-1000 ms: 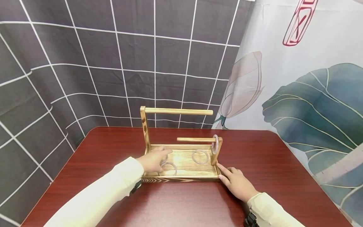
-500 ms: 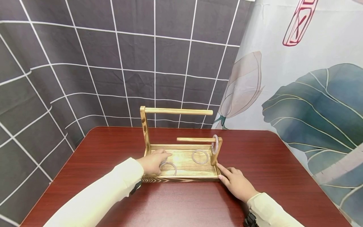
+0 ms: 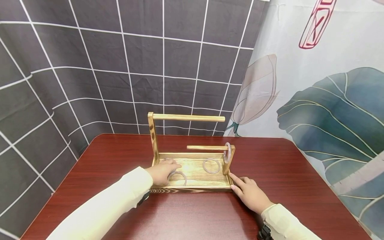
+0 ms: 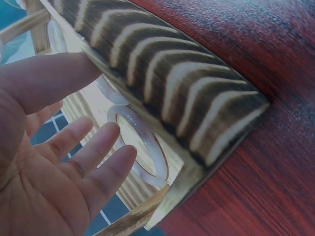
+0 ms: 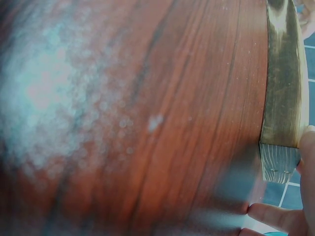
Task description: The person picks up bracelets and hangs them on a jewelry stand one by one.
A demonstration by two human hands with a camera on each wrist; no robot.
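Rings (image 4: 157, 160), 4 in sight across the views, sit mid-desk (image 3: 192, 216) in and on a wooden rack (image 3: 192, 189) whose long axis runs from 9 to 3 o'clock in the head view. Its upper bar (image 3: 189, 117) points to 3, its shorter lower bar (image 3: 207, 147) to 9. The left hand (image 3: 163, 171) is over the rack's 9 o'clock end, fingers spread wide, with nothing seen in them; the right hand (image 3: 250, 193) rests nearly straight fingers against the 3 o'clock end. 1 ring hangs on the lower bar; 1 lies flat towards 3 o'clock, well apart from the left hand. The next move likely turns on the other 2, touching or overlapping: 1 mostly hidden under the left hand, 1 at 6 o'clock from its fingertips. The left hand is clearly nearer; whether it touches either, I cannot tell.
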